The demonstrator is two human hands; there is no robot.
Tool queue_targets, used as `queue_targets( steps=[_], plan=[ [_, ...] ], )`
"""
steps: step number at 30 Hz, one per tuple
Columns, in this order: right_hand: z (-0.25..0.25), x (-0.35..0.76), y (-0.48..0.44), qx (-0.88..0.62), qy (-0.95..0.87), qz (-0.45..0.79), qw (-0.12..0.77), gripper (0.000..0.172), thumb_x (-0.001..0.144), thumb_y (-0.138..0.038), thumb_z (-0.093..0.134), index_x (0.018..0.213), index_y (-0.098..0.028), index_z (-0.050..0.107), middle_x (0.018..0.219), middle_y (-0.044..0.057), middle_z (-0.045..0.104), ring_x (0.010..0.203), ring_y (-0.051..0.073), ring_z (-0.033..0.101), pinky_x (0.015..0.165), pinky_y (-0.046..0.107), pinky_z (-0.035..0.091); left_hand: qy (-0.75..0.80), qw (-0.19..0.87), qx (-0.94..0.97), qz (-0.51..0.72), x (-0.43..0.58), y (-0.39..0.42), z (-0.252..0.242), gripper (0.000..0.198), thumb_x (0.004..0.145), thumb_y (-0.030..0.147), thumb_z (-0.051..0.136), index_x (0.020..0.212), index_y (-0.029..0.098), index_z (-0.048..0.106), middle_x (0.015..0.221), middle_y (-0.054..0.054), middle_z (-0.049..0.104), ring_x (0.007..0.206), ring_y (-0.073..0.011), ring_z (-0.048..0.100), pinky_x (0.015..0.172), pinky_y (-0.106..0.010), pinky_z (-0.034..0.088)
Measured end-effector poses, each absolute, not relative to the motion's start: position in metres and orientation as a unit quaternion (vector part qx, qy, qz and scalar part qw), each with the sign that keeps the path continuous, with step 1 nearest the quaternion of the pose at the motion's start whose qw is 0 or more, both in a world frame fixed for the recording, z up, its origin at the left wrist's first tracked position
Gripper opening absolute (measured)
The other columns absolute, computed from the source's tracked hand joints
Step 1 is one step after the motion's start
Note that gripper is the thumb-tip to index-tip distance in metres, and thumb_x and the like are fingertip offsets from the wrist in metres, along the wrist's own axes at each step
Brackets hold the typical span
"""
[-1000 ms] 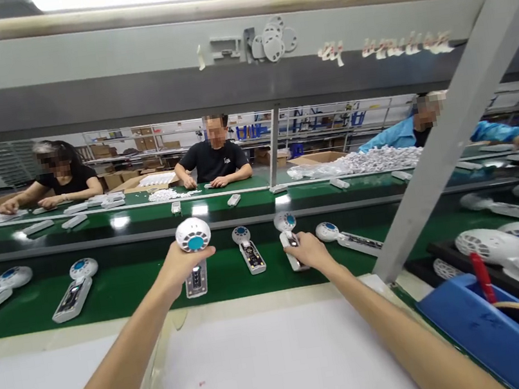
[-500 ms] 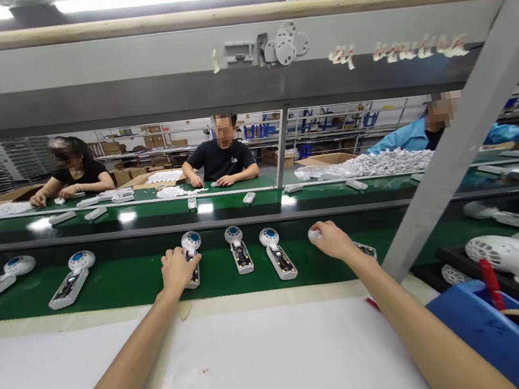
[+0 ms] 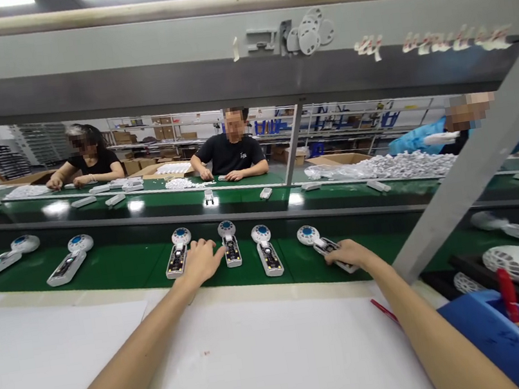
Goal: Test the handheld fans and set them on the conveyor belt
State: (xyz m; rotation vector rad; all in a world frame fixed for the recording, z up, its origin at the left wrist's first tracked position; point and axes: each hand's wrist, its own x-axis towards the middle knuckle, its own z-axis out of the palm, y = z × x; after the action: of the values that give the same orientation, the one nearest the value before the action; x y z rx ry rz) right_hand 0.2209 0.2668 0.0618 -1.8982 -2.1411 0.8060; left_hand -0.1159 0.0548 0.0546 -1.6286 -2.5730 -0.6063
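Note:
On the green belt lies a row of white handheld devices, each with a round blue-dotted head and an open handle showing circuit parts. My left hand (image 3: 202,261) is over the belt with its fingers apart, between one device (image 3: 176,262) and a second device (image 3: 232,252). Its thumb reaches close to the second one; whether it touches I cannot tell. My right hand (image 3: 353,254) grips the handle of the rightmost device (image 3: 308,235) in the row, which lies slanted. Between the hands another device (image 3: 270,258) rests untouched.
Two more devices lie at left, one of them a slanted device (image 3: 66,267). A white work surface (image 3: 263,350) is before me, with a red pen-like item (image 3: 383,310). At right stand a slanted metal post (image 3: 458,152) and a blue bin (image 3: 495,335). Several people sit opposite.
My left hand has left the device it was on and moved right. My right hand has gone from the round head to the handle of the rightmost device. The view has shifted slightly.

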Motion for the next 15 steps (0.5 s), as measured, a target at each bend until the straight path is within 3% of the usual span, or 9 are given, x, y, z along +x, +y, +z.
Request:
queue_targets(
  steps=[3, 9, 12, 15],
  plan=[
    [0.067, 0.211, 0.258, -0.595, -0.705, 0.366, 0.126, 0.019, 0.065, -0.025, 0.073, 0.071, -0.014, 0.06, 0.061, 0.006, 0.062, 0.064, 0.023, 0.066, 0.051, 0.029, 0.05, -0.842, 0.002, -0.507, -0.186, -0.104, 0.061, 0.047, 0.068, 0.094, 0.063, 0.032, 0.117, 0.009, 0.065, 0.123, -0.022, 0.059, 0.118, -0.038, 0.05, 0.096, -0.048, 0.04],
    [0.101, 0.191, 0.236, -0.497, -0.686, 0.476, 0.237, 0.03, 0.072, -0.024, 0.074, 0.097, -0.015, 0.058, 0.079, 0.005, 0.069, 0.062, 0.014, 0.065, 0.053, 0.024, 0.056, -0.874, -0.015, -0.453, -0.178, -0.103, 0.07, 0.037, 0.079, 0.084, 0.078, 0.04, 0.116, 0.01, 0.065, 0.135, -0.023, 0.052, 0.126, -0.041, 0.042, 0.103, -0.053, 0.034],
    [0.121, 0.184, 0.222, -0.466, -0.686, 0.488, 0.273, 0.034, 0.073, -0.028, 0.076, 0.1, -0.016, 0.059, 0.079, 0.004, 0.068, 0.059, 0.013, 0.063, 0.049, 0.023, 0.054, -0.883, -0.04, -0.432, -0.177, -0.106, 0.072, 0.036, 0.069, 0.081, 0.074, 0.05, 0.11, 0.014, 0.066, 0.137, -0.02, 0.051, 0.132, -0.0401, 0.038, 0.105, -0.054, 0.033],
    [0.137, 0.179, 0.205, -0.453, -0.681, 0.489, 0.304, 0.034, 0.072, -0.026, 0.079, 0.098, -0.016, 0.059, 0.074, 0.003, 0.067, 0.057, 0.014, 0.062, 0.046, 0.024, 0.054, -0.894, -0.066, -0.409, -0.172, -0.11, 0.072, 0.04, 0.052, 0.083, 0.056, 0.063, 0.113, 0.013, 0.063, 0.137, -0.017, 0.051, 0.135, -0.0362, 0.038, 0.107, -0.053, 0.035]
  ],
)
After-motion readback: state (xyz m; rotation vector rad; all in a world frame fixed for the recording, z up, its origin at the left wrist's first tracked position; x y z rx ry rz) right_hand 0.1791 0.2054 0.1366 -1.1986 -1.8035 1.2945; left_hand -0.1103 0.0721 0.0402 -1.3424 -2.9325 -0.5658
